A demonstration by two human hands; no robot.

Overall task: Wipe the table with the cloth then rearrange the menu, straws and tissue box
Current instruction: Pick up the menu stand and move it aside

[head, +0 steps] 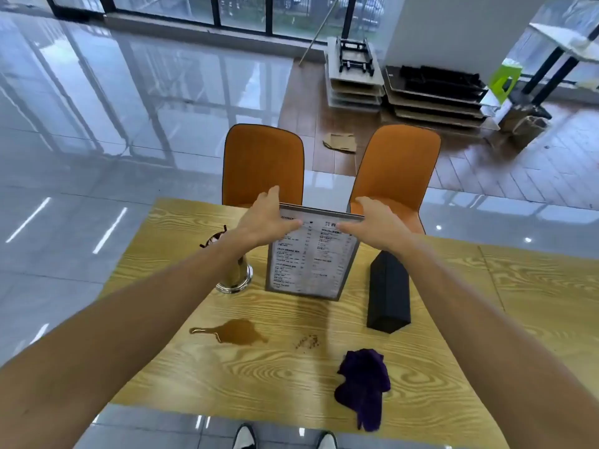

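An upright framed menu [311, 257] stands in the middle of the wooden table [534, 303]. My left hand [265, 218] grips its top left corner and my right hand [372, 225] grips its top right corner. To the menu's left a glass holder with dark straws [235, 273] is partly hidden behind my left forearm. A black tissue box [389, 290] lies to the menu's right. A crumpled purple cloth [364, 384] rests near the front edge. A brown liquid spill [235, 332] and a patch of crumbs [307, 341] lie in front of the menu.
Two orange chairs [262, 163] [395, 170] stand at the table's far side. My shoes [244, 437] show below the front edge. Stacked folded tables [434, 95] and a green stool [504, 79] sit on the floor far right.
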